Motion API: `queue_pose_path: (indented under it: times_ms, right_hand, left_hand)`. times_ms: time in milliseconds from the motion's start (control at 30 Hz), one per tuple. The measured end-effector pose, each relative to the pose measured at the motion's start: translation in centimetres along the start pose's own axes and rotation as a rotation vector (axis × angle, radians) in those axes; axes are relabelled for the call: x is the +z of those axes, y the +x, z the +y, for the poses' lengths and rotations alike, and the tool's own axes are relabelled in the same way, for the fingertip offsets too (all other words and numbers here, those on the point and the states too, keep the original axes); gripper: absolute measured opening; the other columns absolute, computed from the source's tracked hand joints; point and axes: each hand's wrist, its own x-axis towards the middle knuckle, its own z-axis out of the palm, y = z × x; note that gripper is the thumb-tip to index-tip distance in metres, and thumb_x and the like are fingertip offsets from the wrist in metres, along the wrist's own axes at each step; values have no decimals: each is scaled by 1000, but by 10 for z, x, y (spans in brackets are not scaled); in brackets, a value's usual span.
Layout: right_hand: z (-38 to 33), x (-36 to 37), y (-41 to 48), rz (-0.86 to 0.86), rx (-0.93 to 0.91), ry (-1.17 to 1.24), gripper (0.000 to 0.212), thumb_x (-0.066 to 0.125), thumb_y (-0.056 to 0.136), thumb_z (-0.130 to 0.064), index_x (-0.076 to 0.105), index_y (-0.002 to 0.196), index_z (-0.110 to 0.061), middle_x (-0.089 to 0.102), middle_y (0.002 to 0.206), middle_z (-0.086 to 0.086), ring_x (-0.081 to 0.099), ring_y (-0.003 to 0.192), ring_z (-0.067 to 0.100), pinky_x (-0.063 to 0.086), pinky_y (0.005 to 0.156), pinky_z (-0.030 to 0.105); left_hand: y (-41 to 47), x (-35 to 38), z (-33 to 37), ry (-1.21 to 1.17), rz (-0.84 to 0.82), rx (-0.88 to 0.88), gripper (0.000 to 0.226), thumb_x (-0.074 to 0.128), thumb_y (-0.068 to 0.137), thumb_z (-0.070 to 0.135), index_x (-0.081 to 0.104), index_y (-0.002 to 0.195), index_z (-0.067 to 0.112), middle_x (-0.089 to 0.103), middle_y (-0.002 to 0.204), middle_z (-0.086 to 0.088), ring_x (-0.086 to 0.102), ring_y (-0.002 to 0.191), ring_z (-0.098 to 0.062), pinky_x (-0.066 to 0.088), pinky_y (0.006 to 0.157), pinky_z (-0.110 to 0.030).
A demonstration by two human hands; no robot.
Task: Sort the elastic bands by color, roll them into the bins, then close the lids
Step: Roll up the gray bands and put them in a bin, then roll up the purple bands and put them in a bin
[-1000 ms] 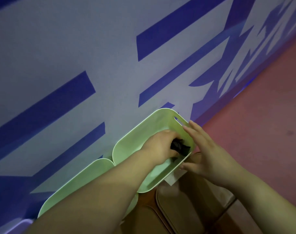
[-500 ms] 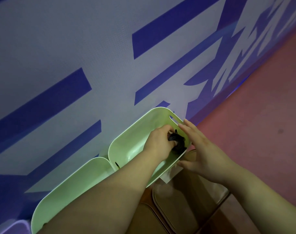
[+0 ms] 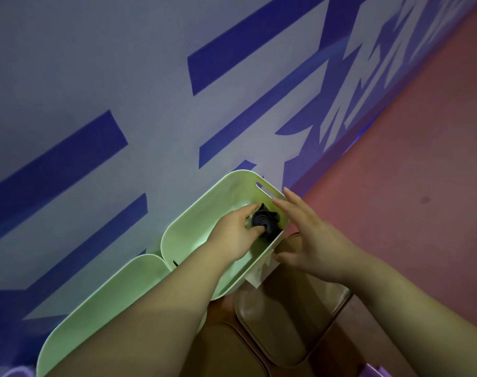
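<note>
A rolled black elastic band [image 3: 265, 221] lies inside a pale green bin [image 3: 204, 213], near the bin's right end under its slot handle. My left hand [image 3: 236, 231] reaches into the bin, thumb and fingers curled round the black roll. My right hand [image 3: 310, 236] hovers just right of the bin's rim, fingers straight and spread, thumb by the bin's near corner, holding nothing. A second pale green bin [image 3: 104, 306] stands to the left; my left forearm crosses over it and hides its inside.
Two brown lids [image 3: 291, 317] lie on the floor below the bins. A white label tag [image 3: 257, 276] hangs at the bin's near corner. The bins stand against a white wall with blue lettering [image 3: 123, 118]. Red floor [image 3: 408, 172] spreads to the right.
The view drew closer. My left hand turned the black roll, so its coiled face now shows. My right hand's fingers lifted slightly off the bin's rim.
</note>
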Motion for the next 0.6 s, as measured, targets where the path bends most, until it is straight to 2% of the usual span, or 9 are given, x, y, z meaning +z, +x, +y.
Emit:
queue_pose_path:
  times_ms: [67,167,200,333,400,500,600]
  right_hand:
    - [-1,1,-5,7,-9,-11,98,76,75,-38,13,150,-47,-2,162,-20,16,146,-1,32,97,11]
    - [-6,3,-16,20,32,-23,98,74,76,-45,11,150,-49,-3,163,-18,31,142,6,33,92,18]
    - [-7,3,-22,34,52,-14,97,74,76,-46,11,150,-50,-2,163,-18,34,140,8,32,92,19]
    - [-3,10,-60,140,126,-11,94,78,76,-40,21,151,-40,11,162,-11,16,147,5,30,105,24]
    - [4,17,-89,156,208,-22,90,81,75,-32,31,150,-32,21,160,-5,21,146,10,29,109,26]
    - [15,30,-140,149,297,-65,81,85,72,-24,46,143,-20,37,153,5,38,140,22,28,106,24]
    - [25,44,-194,48,325,-103,74,83,72,-27,51,138,-19,43,148,8,44,135,28,35,106,30]
  left_hand:
    - [-10,-5,2,-13,-7,-10,60,64,94,35,41,149,38,51,147,5,52,130,-17,41,105,-28]
    - [-32,-14,10,-32,51,-4,54,62,95,39,44,147,38,50,148,6,48,133,-14,44,108,-34]
    - [-44,-17,14,-39,83,8,52,61,96,39,45,145,39,50,147,7,48,133,-12,43,107,-31]
    - [-114,-17,30,-5,213,133,49,59,96,41,46,144,38,46,146,15,40,134,-3,31,105,-17]
    - [-156,-7,32,51,246,194,51,57,96,43,43,145,38,40,148,16,31,138,-1,26,111,-18]
    - [-217,27,24,99,254,219,55,54,93,50,39,146,42,32,152,17,26,142,-4,25,116,-24]
    - [-267,75,7,129,204,206,57,50,91,55,35,146,46,29,154,18,23,144,-4,27,119,-33]
